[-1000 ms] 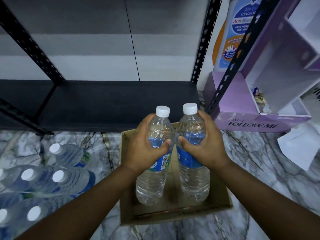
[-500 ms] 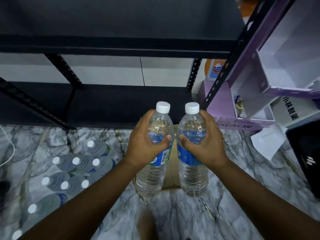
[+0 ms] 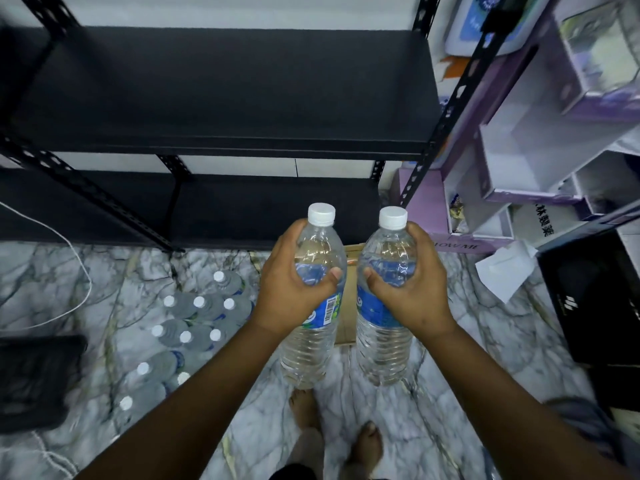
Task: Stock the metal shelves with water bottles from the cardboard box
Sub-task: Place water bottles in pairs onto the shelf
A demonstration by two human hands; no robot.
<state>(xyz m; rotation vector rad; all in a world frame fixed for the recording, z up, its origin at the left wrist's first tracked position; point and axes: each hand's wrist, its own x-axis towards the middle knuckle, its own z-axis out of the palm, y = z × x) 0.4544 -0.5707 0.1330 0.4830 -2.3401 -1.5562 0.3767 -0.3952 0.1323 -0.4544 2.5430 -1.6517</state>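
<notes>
Two full water bottles held upright, side by side, above floor before metal shelves (image 3: 221, 95). Left bottle (image 3: 313, 306) grasped at shoulder by left hand (image 3: 291, 289); right bottle (image 3: 384, 306) likewise by right hand (image 3: 412, 289). Judged heavy, thin-walled, slippery; firm mid-body grip advised.

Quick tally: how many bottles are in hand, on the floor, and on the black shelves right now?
Held bottles: 2
Floor bottles: 10, by visible caps
Bottles on shelves: 0
Total: 12

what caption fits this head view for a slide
Left hand and right hand each grip a clear plastic water bottle before black metal shelves.
</notes>
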